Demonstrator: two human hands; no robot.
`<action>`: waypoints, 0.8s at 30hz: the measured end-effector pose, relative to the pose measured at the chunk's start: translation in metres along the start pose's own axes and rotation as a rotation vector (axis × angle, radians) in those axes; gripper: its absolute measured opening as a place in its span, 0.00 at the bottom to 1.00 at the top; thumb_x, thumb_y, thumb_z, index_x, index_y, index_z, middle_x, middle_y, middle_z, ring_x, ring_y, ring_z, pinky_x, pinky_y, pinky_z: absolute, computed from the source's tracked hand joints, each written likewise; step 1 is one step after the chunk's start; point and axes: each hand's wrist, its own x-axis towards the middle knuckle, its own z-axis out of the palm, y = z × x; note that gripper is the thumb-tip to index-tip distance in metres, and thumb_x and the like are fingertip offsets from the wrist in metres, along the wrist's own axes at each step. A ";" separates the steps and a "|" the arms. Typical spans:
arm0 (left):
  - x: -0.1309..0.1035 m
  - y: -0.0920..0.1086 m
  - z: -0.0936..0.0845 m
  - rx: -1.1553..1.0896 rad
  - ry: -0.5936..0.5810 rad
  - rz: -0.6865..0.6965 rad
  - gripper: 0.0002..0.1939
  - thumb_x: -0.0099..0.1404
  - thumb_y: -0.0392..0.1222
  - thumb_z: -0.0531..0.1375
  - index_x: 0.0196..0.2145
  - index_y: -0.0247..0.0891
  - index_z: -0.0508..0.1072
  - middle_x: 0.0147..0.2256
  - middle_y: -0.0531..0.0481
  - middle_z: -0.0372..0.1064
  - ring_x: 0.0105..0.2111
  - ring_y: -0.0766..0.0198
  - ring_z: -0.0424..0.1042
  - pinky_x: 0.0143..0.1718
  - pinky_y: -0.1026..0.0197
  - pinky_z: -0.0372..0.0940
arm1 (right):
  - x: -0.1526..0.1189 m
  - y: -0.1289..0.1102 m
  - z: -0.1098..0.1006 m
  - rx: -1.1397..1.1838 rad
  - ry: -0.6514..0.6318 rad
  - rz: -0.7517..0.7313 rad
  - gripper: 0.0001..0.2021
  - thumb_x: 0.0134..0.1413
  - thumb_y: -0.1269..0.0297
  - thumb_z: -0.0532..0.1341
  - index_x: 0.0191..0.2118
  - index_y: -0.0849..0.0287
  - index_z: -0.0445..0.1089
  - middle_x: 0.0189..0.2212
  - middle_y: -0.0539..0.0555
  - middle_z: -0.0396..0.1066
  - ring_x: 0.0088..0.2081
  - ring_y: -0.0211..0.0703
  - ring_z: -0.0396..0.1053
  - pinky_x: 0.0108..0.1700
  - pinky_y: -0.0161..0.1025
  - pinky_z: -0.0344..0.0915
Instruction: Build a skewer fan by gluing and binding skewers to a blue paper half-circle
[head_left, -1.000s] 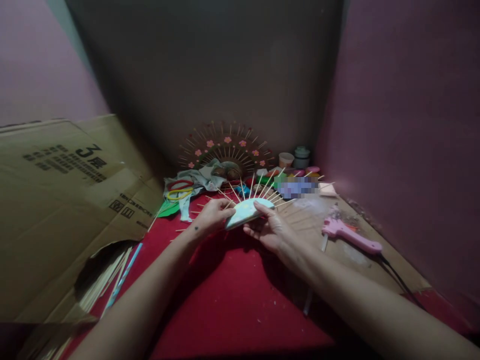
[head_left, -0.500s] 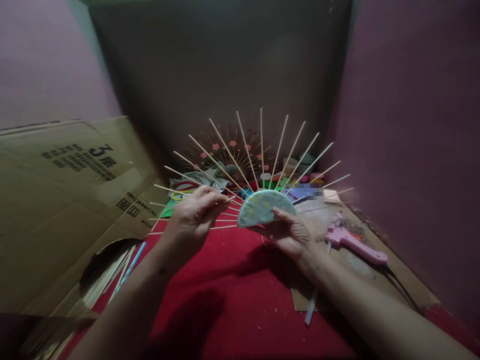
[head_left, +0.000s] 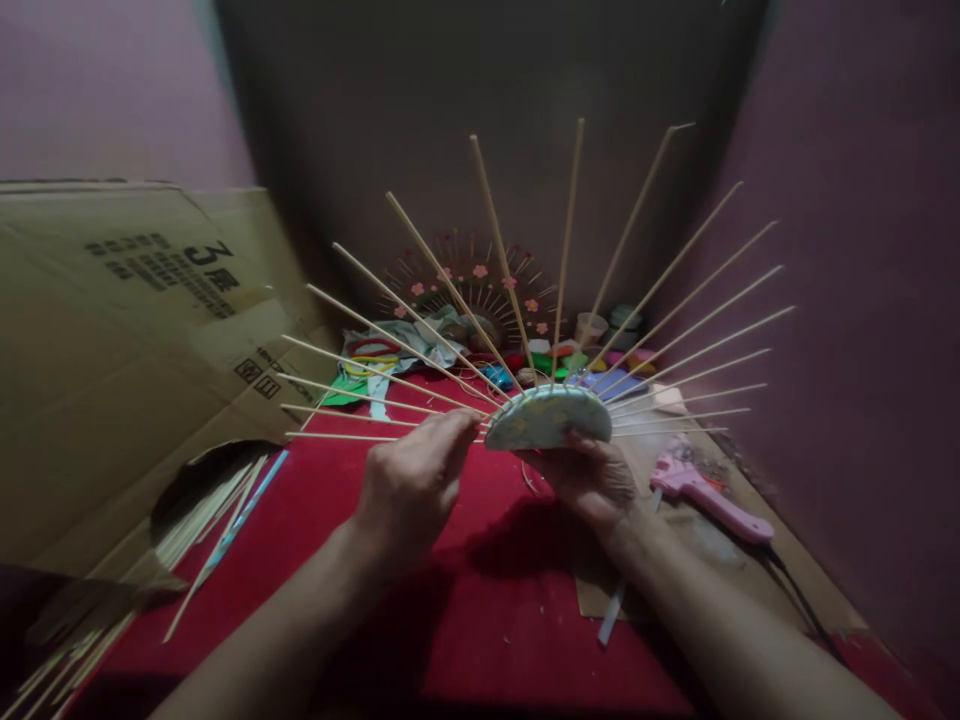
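Note:
My right hand [head_left: 592, 480] holds a pale, half-round base [head_left: 551, 418] from below, thumb on its near face. Thin wooden sticks [head_left: 649, 200] fan out from its curved edge to the left, upward and to the right. At the base's left end, my left hand [head_left: 420, 470] is closed in a pinch, its fingertips on a thin stick close to the edge. The hand covers much of that stick and parts of the lower left ones.
A cardboard box [head_left: 112, 400] stands left, with loose sticks [head_left: 210, 510] by its cutout. A pink glue gun [head_left: 712, 495] lies on cardboard at right. Behind are scissors [head_left: 371, 358], cloth, small containers and a flower-decorated stick fan [head_left: 480, 272]. Red cloth [head_left: 480, 630] covers the table.
The fan has tilted and come nearer, so its sticks look longer and spread wider. My left hand has moved slightly right and down, closer to the base's left end.

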 end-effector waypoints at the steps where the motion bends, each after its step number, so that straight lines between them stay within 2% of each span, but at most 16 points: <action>1: -0.001 0.000 0.001 -0.012 0.000 0.005 0.10 0.64 0.32 0.55 0.44 0.36 0.68 0.38 0.47 0.74 0.38 0.64 0.74 0.40 0.63 0.69 | -0.001 0.000 0.000 -0.005 0.006 0.002 0.21 0.33 0.78 0.63 0.39 0.55 0.71 0.35 0.51 0.75 0.48 0.52 0.69 0.57 0.63 0.56; 6: -0.002 0.001 0.004 -0.054 0.018 0.032 0.11 0.63 0.29 0.56 0.44 0.34 0.69 0.37 0.46 0.75 0.38 0.64 0.74 0.40 0.62 0.71 | -0.001 0.000 0.000 -0.007 0.002 0.010 0.20 0.32 0.76 0.64 0.38 0.55 0.71 0.37 0.52 0.75 0.51 0.54 0.66 0.59 0.64 0.53; 18: -0.006 -0.002 0.004 -0.056 -0.065 0.013 0.10 0.64 0.29 0.54 0.42 0.32 0.70 0.36 0.44 0.75 0.37 0.61 0.75 0.42 0.57 0.72 | -0.001 0.002 -0.001 -0.044 0.025 0.005 0.20 0.34 0.76 0.65 0.38 0.54 0.71 0.39 0.51 0.75 0.52 0.54 0.65 0.58 0.64 0.54; 22: -0.006 -0.001 0.006 -0.034 -0.008 0.079 0.10 0.64 0.29 0.54 0.43 0.31 0.69 0.37 0.44 0.75 0.37 0.61 0.76 0.43 0.57 0.72 | 0.000 0.002 -0.001 -0.063 0.023 -0.008 0.20 0.34 0.75 0.66 0.38 0.54 0.71 0.39 0.52 0.75 0.53 0.55 0.65 0.58 0.65 0.54; 24: -0.006 0.000 0.006 -0.018 0.030 0.064 0.10 0.64 0.29 0.55 0.43 0.31 0.69 0.37 0.43 0.76 0.38 0.61 0.76 0.43 0.58 0.72 | 0.000 0.002 -0.001 -0.058 0.017 -0.011 0.20 0.33 0.75 0.66 0.38 0.54 0.71 0.39 0.51 0.75 0.52 0.55 0.65 0.58 0.66 0.54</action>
